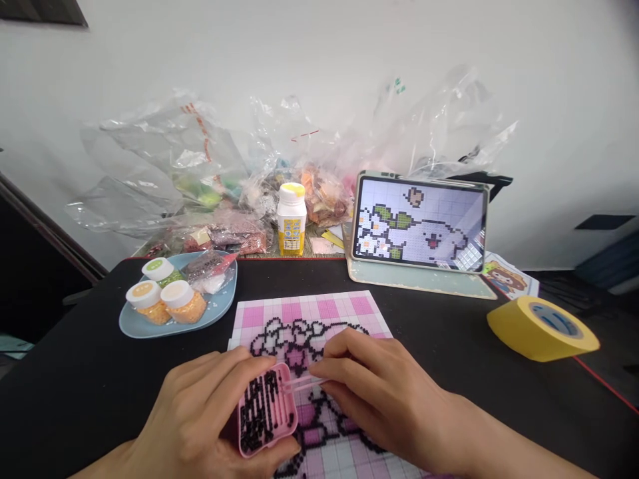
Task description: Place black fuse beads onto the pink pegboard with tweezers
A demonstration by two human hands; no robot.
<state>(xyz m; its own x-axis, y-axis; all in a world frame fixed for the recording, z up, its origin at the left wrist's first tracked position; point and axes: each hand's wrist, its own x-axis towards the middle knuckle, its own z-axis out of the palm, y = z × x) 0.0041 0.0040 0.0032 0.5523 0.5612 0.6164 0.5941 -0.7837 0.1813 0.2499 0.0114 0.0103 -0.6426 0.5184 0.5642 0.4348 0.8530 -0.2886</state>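
Observation:
My left hand grips a small pink bead tray by its sides, thumb at the near end and fingers at the far end. Black beads lie in its grooves, bunched toward the left. Pinched in my right hand are pale tweezers, their tips at the tray's right part; whether a bead is between them I cannot tell. Beneath both hands is a pink-and-white gridded pegboard carrying outlines of black beads. My hands cover parts of the pattern.
A tablet showing a pixel pattern leans in its case behind the board. On the left, a blue plate bears lidded jars and bead packets. Yellow tape lies right. A white-and-yellow bottle stands before plastic bags.

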